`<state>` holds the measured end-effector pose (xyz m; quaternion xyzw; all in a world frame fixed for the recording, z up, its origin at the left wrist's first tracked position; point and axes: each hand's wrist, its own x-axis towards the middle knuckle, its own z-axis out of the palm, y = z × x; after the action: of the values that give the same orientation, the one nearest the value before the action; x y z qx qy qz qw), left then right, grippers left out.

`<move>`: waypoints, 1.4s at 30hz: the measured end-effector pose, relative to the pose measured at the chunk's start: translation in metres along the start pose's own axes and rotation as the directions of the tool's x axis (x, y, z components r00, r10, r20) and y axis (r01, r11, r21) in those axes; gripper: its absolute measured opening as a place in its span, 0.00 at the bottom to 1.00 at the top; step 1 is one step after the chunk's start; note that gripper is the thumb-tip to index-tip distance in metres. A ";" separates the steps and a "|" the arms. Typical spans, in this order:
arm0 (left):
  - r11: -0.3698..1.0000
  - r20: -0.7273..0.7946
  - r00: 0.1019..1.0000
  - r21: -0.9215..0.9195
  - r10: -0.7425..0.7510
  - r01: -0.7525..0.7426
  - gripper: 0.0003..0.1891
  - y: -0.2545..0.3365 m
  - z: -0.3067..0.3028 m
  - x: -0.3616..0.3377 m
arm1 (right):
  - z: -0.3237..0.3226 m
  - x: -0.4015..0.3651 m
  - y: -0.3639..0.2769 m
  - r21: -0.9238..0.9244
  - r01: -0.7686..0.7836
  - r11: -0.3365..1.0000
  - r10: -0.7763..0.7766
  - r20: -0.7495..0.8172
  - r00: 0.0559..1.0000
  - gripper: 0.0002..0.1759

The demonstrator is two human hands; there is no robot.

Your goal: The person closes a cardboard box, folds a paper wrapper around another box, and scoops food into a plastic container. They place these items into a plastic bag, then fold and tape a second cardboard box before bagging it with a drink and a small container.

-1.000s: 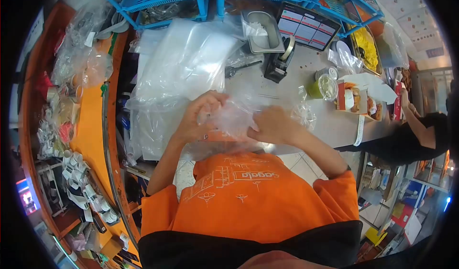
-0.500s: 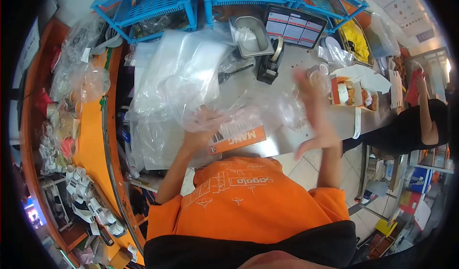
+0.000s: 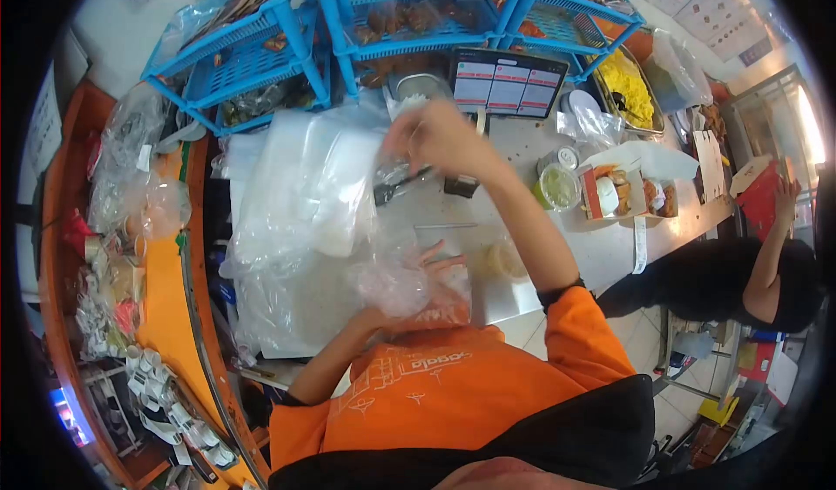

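A clear plastic bag (image 3: pixel 392 285) is bunched at its top around a flat box (image 3: pixel 440 307) with orange printing, close to my body at the table's near edge. My left hand (image 3: pixel 373 318) is closed on the bunched plastic, its fingers partly hidden by the film. Further off, my right hand (image 3: pixel 440 141) is raised in front of the metal container (image 3: pixel 416 85) and the black tape dispenser (image 3: pixel 461 185), covering parts of both. Its fingers are bent together and slightly blurred; whatever they hold is too small to make out.
Left of the hands lies a stack of clear plastic bags (image 3: pixel 305 185). A tablet (image 3: pixel 508 82) stands below blue baskets (image 3: pixel 418 46). To the right are a green-filled cup (image 3: pixel 557 187), open food boxes (image 3: pixel 616 196) and a yellow-filled tray (image 3: pixel 627 89). A person's arm (image 3: pixel 771 255) shows far right.
My right hand has swung from the right side, up and left to the metal container. My left hand has drawn the bag and box nearer my body. The view has tilted upward.
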<state>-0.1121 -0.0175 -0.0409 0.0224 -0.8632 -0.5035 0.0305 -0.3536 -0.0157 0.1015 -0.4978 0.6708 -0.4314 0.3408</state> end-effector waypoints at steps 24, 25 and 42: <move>0.990 -0.053 0.991 0.057 -0.125 0.128 0.24 0.001 0.012 -0.001 | -0.087 -0.005 0.187 0.402 -0.350 0.846 0.530 -0.570 0.627 0.11; 0.990 -0.054 0.990 0.056 -0.128 0.131 0.24 0.001 0.012 -0.002 | -0.087 -0.003 0.185 0.402 -0.351 0.846 0.531 -0.572 0.626 0.11; 0.893 -0.011 1.000 0.450 -0.022 0.025 0.16 0.006 0.009 -0.030 | -0.079 -0.091 0.079 0.487 -0.073 0.870 0.264 -0.335 0.905 0.05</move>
<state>-0.0834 -0.0047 -0.0415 0.0407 -0.9558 -0.2904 0.0208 -0.4280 0.1013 0.0625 -0.2439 0.6439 -0.6374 0.3458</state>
